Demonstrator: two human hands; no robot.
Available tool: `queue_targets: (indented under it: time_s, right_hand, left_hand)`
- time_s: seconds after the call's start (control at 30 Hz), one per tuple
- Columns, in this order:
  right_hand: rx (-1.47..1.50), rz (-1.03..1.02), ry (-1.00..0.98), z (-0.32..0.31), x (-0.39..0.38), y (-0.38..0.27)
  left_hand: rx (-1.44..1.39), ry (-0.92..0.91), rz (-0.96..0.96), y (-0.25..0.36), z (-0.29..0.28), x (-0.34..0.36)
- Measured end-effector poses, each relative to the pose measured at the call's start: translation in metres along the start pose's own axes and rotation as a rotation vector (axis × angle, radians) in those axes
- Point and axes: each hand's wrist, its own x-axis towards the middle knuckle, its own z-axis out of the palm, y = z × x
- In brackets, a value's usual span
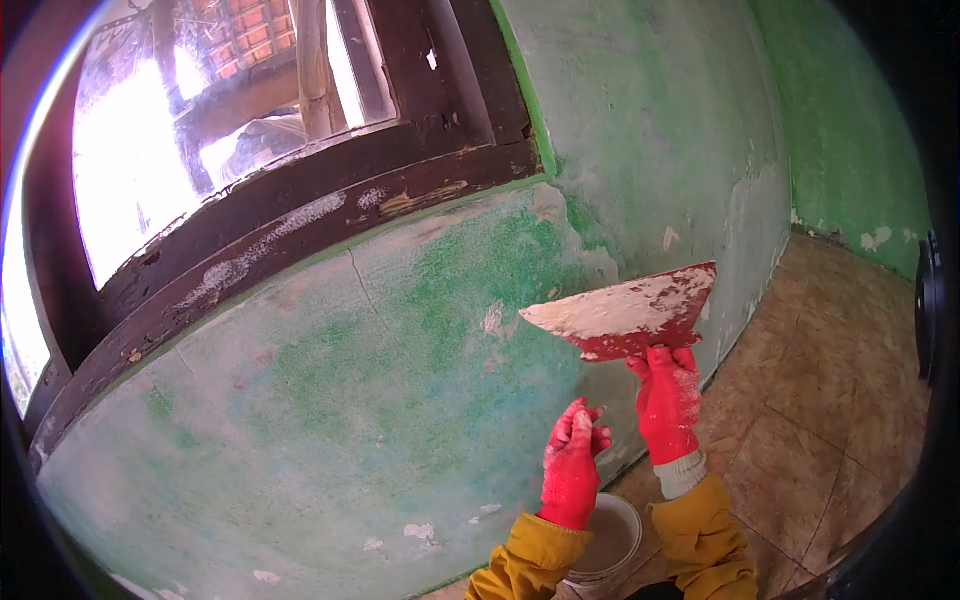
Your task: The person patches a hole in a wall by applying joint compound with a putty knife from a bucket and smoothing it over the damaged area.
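My right hand (668,400), in a red glove dusted with white, grips a flat red plastering board (625,312) by its lower right edge. Pale plaster is smeared over much of the board's face, with red showing through in patches. The board is tilted in front of the green wall (440,330); whether it touches the wall I cannot tell. Lower and to the left is my left hand (573,468), also red-gloved and powdery, its fingers curled with the tips drawn together. Anything inside them is hidden or too small to name.
A white bucket (637,530) stands on the floor below my hands, partly covered by my left sleeve. Brown tiles (790,420) run along the wall at the right. A dark wooden window frame (300,215) crosses the upper left. A black round object (930,310) sits at the right edge.
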Motion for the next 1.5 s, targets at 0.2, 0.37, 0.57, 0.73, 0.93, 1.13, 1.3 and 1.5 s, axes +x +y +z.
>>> queue_targets:
  time_s: [0.2, 0.37, 0.57, 0.73, 0.93, 1.13, 1.3, 1.5]
  right_hand:
    - [-0.131, -0.09, -0.066, -0.002, 0.001, 0.008]
    - [-0.247, -0.119, -0.062, -0.003, 0.001, 0.015]
    - [-0.356, -0.225, -0.076, 0.024, -0.013, -0.03]
    - [-0.47, -0.3, -0.107, 0.045, -0.021, -0.05]
    - [-1.116, -0.775, -0.457, 0.072, -0.02, -0.097]
    - [-1.588, -1.022, -0.751, 0.077, -0.014, -0.097]
    - [-1.551, -1.028, -0.76, 0.078, -0.011, -0.089]
    - [-1.58, -1.019, -0.769, 0.078, -0.004, -0.085]
  left_hand:
    - [0.108, -0.026, -0.103, -0.021, -0.015, -0.002]
    - [0.142, -0.088, -0.103, -0.024, -0.017, -0.005]
    - [0.164, -0.138, -0.094, -0.029, -0.02, -0.009]
    - [0.181, -0.138, -0.097, -0.032, -0.022, -0.008]
    - [0.222, -0.14, -0.09, -0.03, -0.022, -0.011]
    - [0.174, -0.151, -0.093, -0.034, -0.024, -0.011]
    - [0.167, -0.158, -0.103, -0.037, -0.024, -0.01]
    - [0.156, -0.18, -0.088, -0.035, -0.025, -0.011]
